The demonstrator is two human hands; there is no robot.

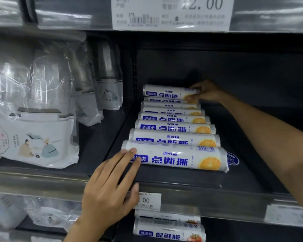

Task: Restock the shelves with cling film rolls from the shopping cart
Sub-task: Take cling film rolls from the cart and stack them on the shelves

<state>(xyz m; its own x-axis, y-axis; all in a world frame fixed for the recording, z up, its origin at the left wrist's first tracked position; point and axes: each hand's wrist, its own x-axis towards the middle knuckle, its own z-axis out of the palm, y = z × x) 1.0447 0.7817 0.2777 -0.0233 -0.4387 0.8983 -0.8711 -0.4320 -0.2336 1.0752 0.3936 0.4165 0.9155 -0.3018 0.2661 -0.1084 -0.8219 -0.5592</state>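
8 white cling film rolls (175,128) lie sideways, row front-to-back on dark shelf (243,173).

The front roll (178,158) is showing a smooth, glossy printed plastic wrap, its film crinkling at the right end. Under it the shelf (164,177) is looking like dark matt metal, and below that the rail (217,203) is gleaming grey and carrying a paper tag (150,201). Left of the roll, clear shiny plastic bags (10,88) are wrinkling over see-through cups (47,81).
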